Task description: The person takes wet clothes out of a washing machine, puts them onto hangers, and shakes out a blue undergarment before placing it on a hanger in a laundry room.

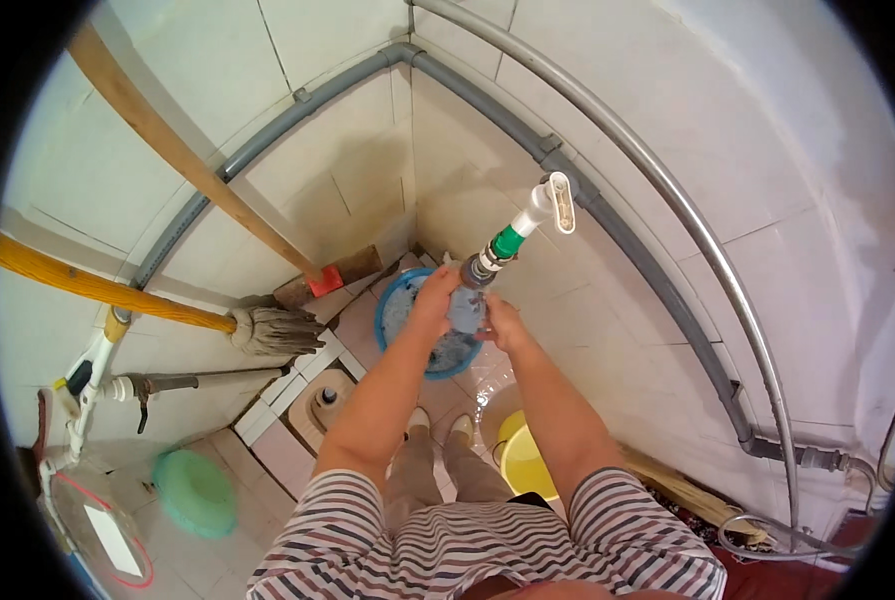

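Observation:
Both my arms reach forward over a blue basin (379,322) that holds water with dark and pale items in it. Between my hands, just below the tap (507,243), is a pale grey-blue piece that looks like wet cloth (465,311). My left hand (434,297) is closed on its left side, close under the tap's outlet. My right hand (504,323) grips its right edge with curled fingers. The tap has a white handle and a green band. The cloth's exact kind cannot be made out.
A yellow bucket (527,462) stands by my right foot. To the left are a squat toilet (317,408), a mop (272,331), a wooden pole (192,165) with a red fitting and a green basin (195,492). Grey pipes (657,285) run along the tiled walls.

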`<state>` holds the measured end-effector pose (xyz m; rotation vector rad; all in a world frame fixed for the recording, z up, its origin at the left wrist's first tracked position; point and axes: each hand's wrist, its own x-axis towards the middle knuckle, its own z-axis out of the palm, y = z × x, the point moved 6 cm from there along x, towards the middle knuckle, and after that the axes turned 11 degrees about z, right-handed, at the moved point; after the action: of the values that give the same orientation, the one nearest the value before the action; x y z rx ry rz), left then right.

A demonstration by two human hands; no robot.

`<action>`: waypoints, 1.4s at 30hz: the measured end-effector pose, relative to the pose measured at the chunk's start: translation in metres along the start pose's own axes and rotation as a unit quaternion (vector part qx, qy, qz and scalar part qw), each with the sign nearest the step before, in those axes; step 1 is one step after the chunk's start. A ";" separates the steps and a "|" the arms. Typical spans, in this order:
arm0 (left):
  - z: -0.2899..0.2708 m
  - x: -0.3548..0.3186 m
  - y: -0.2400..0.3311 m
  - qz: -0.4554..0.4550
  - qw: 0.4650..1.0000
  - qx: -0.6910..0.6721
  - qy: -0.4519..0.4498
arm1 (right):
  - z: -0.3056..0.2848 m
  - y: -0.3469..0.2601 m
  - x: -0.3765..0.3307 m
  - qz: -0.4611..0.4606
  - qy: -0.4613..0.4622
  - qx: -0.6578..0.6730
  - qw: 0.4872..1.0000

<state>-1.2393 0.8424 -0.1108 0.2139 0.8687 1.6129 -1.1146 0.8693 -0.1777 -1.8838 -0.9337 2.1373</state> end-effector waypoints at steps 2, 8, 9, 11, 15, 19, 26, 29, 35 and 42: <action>-0.016 -0.009 0.000 -0.012 0.999 0.031 0.006 | 0.010 0.009 0.005 0.072 -0.076 0.132 0.986; -0.023 -0.024 -0.022 -0.013 0.962 0.259 -0.087 | 0.001 -0.006 0.066 0.064 -0.082 0.088 0.991; -0.027 -0.032 -0.010 -0.015 0.952 0.292 -0.097 | 0.022 -0.021 0.047 0.039 -0.096 0.168 0.980; -0.030 -0.034 -0.010 -0.013 0.941 0.316 -0.117 | 0.022 -0.043 0.034 0.019 -0.107 0.317 0.942; -0.108 -0.031 -0.030 -0.025 0.950 0.309 0.032 | -0.002 -0.075 0.009 -0.209 -0.008 0.254 0.944; -0.150 -0.043 -0.049 -0.044 0.948 0.209 0.237 | 0.021 -0.068 0.001 -0.265 -0.016 0.251 0.931; -0.122 0.011 -0.088 -0.061 0.972 -0.221 0.057 | 0.075 0.009 -0.043 -0.241 -0.011 0.026 0.970; -0.106 0.021 -0.054 -0.061 0.981 -0.118 0.142 | 0.088 -0.011 -0.107 -0.466 0.131 -0.298 0.823; -0.061 0.014 -0.054 -0.066 0.983 -0.124 0.118 | 0.077 -0.029 -0.063 -0.441 0.271 -0.383 0.765; -0.029 0.018 -0.038 -0.004 0.989 -0.001 0.149 | 0.018 -0.042 -0.044 -0.407 0.296 -0.238 0.830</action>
<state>-1.2316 0.8466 -0.1618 -0.0352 1.0936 1.6634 -1.1344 0.8745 -0.1177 -1.6573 -1.7632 0.8035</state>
